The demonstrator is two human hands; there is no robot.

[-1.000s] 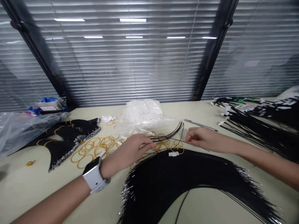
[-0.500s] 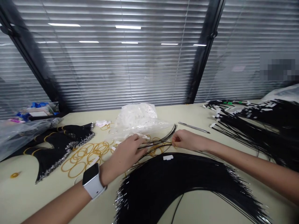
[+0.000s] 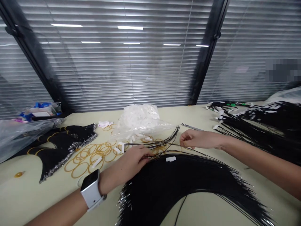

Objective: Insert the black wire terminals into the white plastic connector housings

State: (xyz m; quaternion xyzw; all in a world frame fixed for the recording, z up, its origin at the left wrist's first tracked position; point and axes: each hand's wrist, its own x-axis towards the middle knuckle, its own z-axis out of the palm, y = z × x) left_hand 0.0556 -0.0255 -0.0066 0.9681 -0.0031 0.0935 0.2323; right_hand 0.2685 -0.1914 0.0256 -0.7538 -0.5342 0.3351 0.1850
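A thick curved bundle of black wires (image 3: 185, 175) with silvery tips lies in front of me. At its upper left edge my left hand (image 3: 135, 158) has its fingers bent together on a few thin black wires. My right hand (image 3: 196, 139) is closed in a pinch on thin wire running along the top of the bundle; its fingertips are partly hidden. Beyond my left hand lies a white connector (image 3: 121, 147) with several black wires leading right. Another white connector (image 3: 170, 159) rests on the bundle.
Loose yellow rubber bands (image 3: 87, 157) lie at left. Behind them stands a clear bag of white connectors (image 3: 141, 116). Banded black wires (image 3: 68, 138) lie far left, connector-ended wires (image 3: 256, 125) far right. A metal pen-like tool (image 3: 191, 126) lies behind my right hand.
My left hand has moved down toward the big bundle, leaving a white connector with wires in sight beyond it. My right hand has shifted slightly right and its fingers have changed position.
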